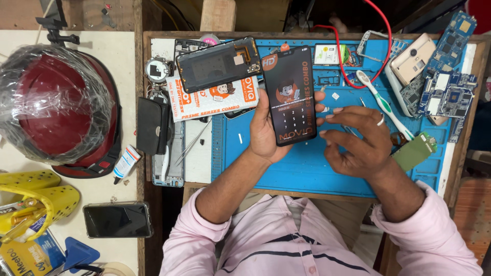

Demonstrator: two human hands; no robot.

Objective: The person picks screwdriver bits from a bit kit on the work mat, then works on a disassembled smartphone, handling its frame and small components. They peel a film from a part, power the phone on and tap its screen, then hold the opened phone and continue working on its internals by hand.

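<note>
Left hand point(266, 134): our fingers wrap the black phone screen point(289, 96) | right hand point(358, 140): fingers curled loosely, holding nothing | tip: hold only its edges, steady over blue mat point(307, 168).

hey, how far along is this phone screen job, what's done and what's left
Done: the phone back housing lies stripped and separate at the blue mat's top. In hand: the left hand holds the new display panel, printed film uppermost; the right hand works beside its edge. Left: panel and housing are not yet joined, and circuit boards lie loose.

Head camera, straight down, close over blue mat point(307, 174)
</note>
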